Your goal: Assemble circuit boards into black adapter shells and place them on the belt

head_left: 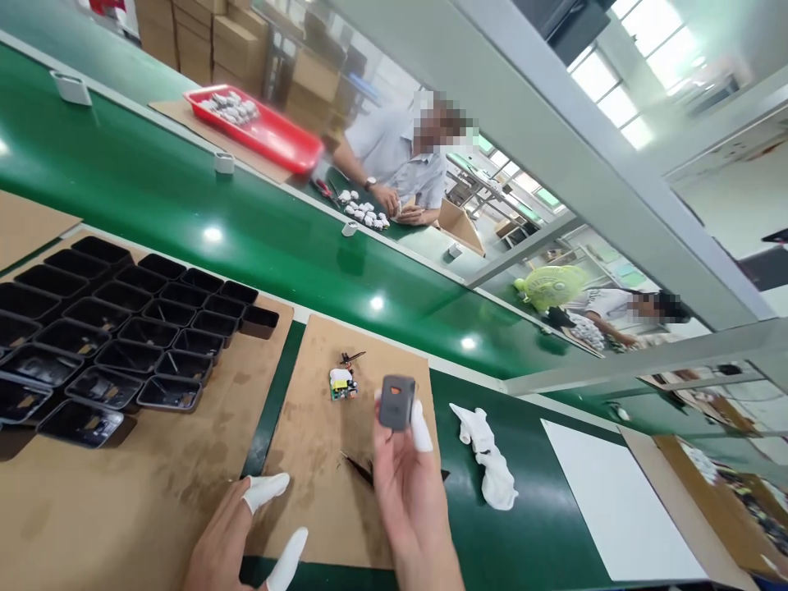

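My right hand (pixel 411 492) holds up a small dark grey plastic case (pixel 396 402) with an orange spot on its face. White finger cots cover some of its fingertips. At the lower left, my left hand (pixel 231 538) is over the cardboard mat, thumb and finger apart in white cots, holding nothing. Beyond the case, a small circuit board (pixel 342 384) with yellow and white parts lies on the cardboard (pixel 320 509), beside a small black and orange part (pixel 350 358). Dark tweezers (pixel 357 468) lie partly hidden behind my right hand.
Rows of black plastic trays (pixel 148 332) stand at left. Crumpled white cloth (pixel 492 468) and a white sheet (pixel 616 501) lie at right. Across the green belt (pixel 295 267), a person (pixel 394 164) handles small white parts near a red tray (pixel 295 148). Another person (pixel 609 308) sits farther right.
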Demonstrator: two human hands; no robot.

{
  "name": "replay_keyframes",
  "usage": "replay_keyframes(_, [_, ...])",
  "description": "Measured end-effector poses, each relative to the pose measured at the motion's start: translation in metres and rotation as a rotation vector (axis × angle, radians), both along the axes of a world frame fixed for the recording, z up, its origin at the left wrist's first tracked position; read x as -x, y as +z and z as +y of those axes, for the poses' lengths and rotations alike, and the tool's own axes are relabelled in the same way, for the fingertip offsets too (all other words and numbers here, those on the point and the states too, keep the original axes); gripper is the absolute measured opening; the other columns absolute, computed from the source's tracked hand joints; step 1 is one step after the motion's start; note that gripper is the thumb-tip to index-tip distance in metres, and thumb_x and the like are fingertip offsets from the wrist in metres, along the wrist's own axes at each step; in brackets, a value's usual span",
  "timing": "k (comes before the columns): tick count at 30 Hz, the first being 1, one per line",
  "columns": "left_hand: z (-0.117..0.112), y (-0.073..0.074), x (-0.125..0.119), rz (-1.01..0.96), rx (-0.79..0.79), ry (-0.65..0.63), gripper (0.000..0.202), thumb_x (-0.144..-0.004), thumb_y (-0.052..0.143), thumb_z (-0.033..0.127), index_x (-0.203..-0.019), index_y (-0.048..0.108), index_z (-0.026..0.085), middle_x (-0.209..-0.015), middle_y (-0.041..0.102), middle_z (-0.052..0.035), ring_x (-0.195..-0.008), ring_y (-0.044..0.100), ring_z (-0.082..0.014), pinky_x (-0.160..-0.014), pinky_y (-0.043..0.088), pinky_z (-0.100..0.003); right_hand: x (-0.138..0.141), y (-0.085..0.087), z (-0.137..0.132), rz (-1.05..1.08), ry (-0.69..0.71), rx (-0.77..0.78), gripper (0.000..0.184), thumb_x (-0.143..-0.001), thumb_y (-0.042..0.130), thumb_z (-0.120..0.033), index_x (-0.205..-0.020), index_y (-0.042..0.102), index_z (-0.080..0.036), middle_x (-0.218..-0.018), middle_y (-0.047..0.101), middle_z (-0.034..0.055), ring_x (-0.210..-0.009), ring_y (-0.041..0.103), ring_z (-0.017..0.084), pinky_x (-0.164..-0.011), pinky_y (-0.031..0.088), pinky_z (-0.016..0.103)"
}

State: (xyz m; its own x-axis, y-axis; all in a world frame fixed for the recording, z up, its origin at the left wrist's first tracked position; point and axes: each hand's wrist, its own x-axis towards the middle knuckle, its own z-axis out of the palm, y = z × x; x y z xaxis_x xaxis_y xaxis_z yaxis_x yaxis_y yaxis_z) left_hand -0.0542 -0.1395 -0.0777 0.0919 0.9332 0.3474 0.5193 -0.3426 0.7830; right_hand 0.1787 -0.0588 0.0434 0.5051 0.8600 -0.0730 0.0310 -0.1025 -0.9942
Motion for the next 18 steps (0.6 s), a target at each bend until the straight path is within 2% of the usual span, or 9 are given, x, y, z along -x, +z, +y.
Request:
replay_keyframes(2, [0.002,0.002,-0.003,-0.026,-0.005,0.033,0.041,-0.104,0.076,0.05,-0.139,0.076,0.028,-0.124,0.088,-0.0105,-0.114,0.086,-0.0347,-0.095,0.075,-0.043,-0.03,-0.003,0.051,-0.127,0.029,-0.009,0.048,-0.106,0.07,-0.064,-0.132,0.08,-0.025,-0.136,0.085,0.0103,-0.123,0.082,0.026,-0.108,0.07,0.047])
replay_keyframes(5, [0.003,0.006,-0.009,-0.022,-0.01,0.063,0.04,-0.106,0.075,0.049,-0.14,0.075,0.028,-0.125,0.088,-0.0094,-0.116,0.085,-0.0334,-0.1,0.073,-0.043,-0.077,-0.009,0.139,-0.322,0.049,-0.022,0.043,-0.103,0.081,-0.048,-0.135,0.075,-0.02,-0.145,0.078,0.0125,-0.128,0.077,0.028,-0.111,0.066,0.049])
replay_keyframes(7, [0.003,0.009,-0.012,0.008,-0.013,0.08,0.04,-0.107,0.074,0.049,-0.141,0.074,0.028,-0.125,0.088,-0.0094,-0.118,0.085,-0.0333,-0.102,0.073,-0.044,-0.102,-0.011,0.189,-0.467,0.084,-0.015,0.039,-0.106,0.08,-0.042,-0.137,0.073,-0.019,-0.144,0.075,0.0123,-0.123,0.076,0.029,-0.108,0.065,0.052])
replay_keyframes(10, [0.002,0.013,-0.015,0.076,-0.011,0.108,0.041,-0.107,0.074,0.048,-0.142,0.073,0.027,-0.127,0.087,-0.0097,-0.118,0.085,-0.0333,-0.101,0.073,-0.044,-0.122,-0.009,0.233,-0.675,0.157,0.02,0.036,-0.109,0.078,-0.042,-0.137,0.072,-0.019,-0.141,0.074,0.0106,-0.121,0.075,0.028,-0.105,0.065,0.052])
replay_keyframes(12, [0.001,0.014,-0.017,0.113,-0.025,0.117,0.04,-0.107,0.074,0.046,-0.142,0.072,0.026,-0.127,0.087,-0.0102,-0.116,0.086,-0.0321,-0.1,0.073,-0.042,-0.121,-0.002,0.236,-0.803,0.193,0.045,0.037,-0.109,0.077,-0.044,-0.135,0.072,-0.019,-0.14,0.073,0.0104,-0.121,0.074,0.029,-0.106,0.063,0.052])
replay_keyframes(15, [0.0,0.014,-0.021,0.126,-0.069,0.143,0.038,-0.107,0.074,0.042,-0.141,0.071,0.025,-0.125,0.087,-0.0104,-0.111,0.087,-0.0298,-0.097,0.074,-0.039,-0.104,0.011,0.203,-0.985,0.2,0.073,0.032,-0.111,0.066,-0.044,-0.13,0.07,-0.018,-0.139,0.072,0.0152,-0.122,0.07,0.031,-0.106,0.056,0.049])
replay_keyframes(16, [-0.001,0.013,-0.023,0.123,-0.083,0.159,0.036,-0.107,0.074,0.041,-0.14,0.071,0.025,-0.123,0.087,-0.0103,-0.109,0.087,-0.0295,-0.095,0.074,-0.038,-0.095,0.015,0.185,-1.039,0.216,0.088,0.03,-0.113,0.059,-0.045,-0.123,0.071,-0.019,-0.132,0.074,0.0161,-0.119,0.07,0.031,-0.102,0.055,0.046])
replay_keyframes(18, [-0.002,0.013,-0.026,0.118,-0.107,0.196,0.033,-0.107,0.074,0.039,-0.137,0.073,0.026,-0.12,0.087,-0.0101,-0.107,0.087,-0.0295,-0.092,0.074,-0.038,-0.074,0.016,0.143,-1.126,0.336,0.152,0.037,-0.108,0.063,-0.057,-0.096,0.071,-0.023,-0.097,0.078,0.0094,-0.091,0.073,0.029,-0.083,0.052,0.039])
